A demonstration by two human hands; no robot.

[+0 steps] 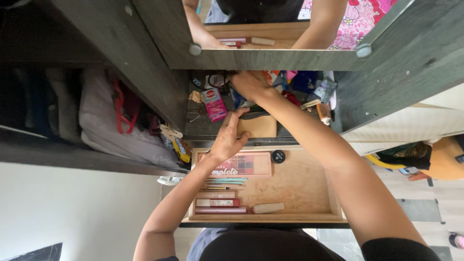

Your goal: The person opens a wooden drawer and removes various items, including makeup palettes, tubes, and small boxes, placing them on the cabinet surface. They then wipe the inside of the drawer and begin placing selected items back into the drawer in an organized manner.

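- Where the shelf meets the open drawer, a tan pouch (pixel 258 126) lies flat at the near edge of the shelf, just beyond the drawer's far rim.
- The left hand (pixel 228 137) rests on the left end of the tan pouch, fingers laid close together over its top edge and thumb against its near side, so that it grips the pouch.
- The right hand (pixel 250 83) reaches farther onto the shelf, beyond the pouch; its fingers curl down among small items there, and whether they hold anything cannot be told.
- The right forearm crosses the drawer from near right to far centre.
- The dark shelf (pixel 203 129) carries a clutter: a pink packet (pixel 214 104) to the left of the pouch, and tubes and small bottles (pixel 323 104) to the right.
- The wooden drawer (pixel 309 186) stands pulled out, near of the shelf.
- In the drawer's far-left part lies a flat makeup palette (pixel 246 165), partly under the left wrist, with a small round black pot (pixel 278 156) just to its right.
- Near of the palette lie thin pencils (pixel 226 182), then three reddish tubes (pixel 218 202) side by side along the left, and a beige stick (pixel 268 208) at the near edge.
- A mirror (pixel 270 24) hangs at the far side, above the shelf, and reflects both arms and the drawer's tubes.
- To the left, an open compartment holds a pale bag (pixel 104 121) with red handles.
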